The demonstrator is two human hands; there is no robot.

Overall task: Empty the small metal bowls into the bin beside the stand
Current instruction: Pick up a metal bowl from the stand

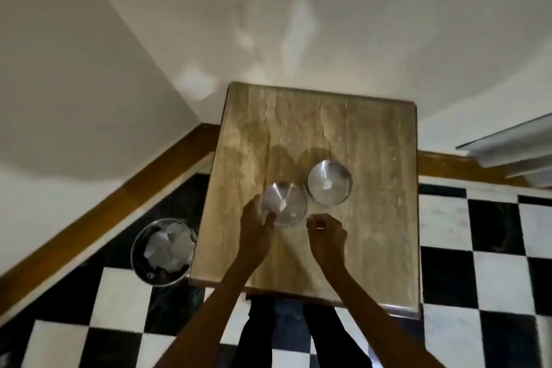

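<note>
Two small metal bowls stand on the stand's marble top (pixel 373 158). The nearer bowl (pixel 288 203) holds a scrap of white paper, and my left hand (pixel 257 225) grips its left rim with the thumb at the front edge. The farther bowl (pixel 330 182) sits just right of it with a pale scrap inside. My right hand (pixel 327 233) hovers just right of the nearer bowl, fingers loosely curled, holding nothing. The round metal bin (pixel 162 251) stands on the floor left of the stand, with crumpled white paper in it.
A wooden skirting board (pixel 119 203) runs along the wall behind the bin. The floor (pixel 493 263) is black and white checkered tile. A white ledge (pixel 513 146) juts in at the right. My legs are below the stand's near edge.
</note>
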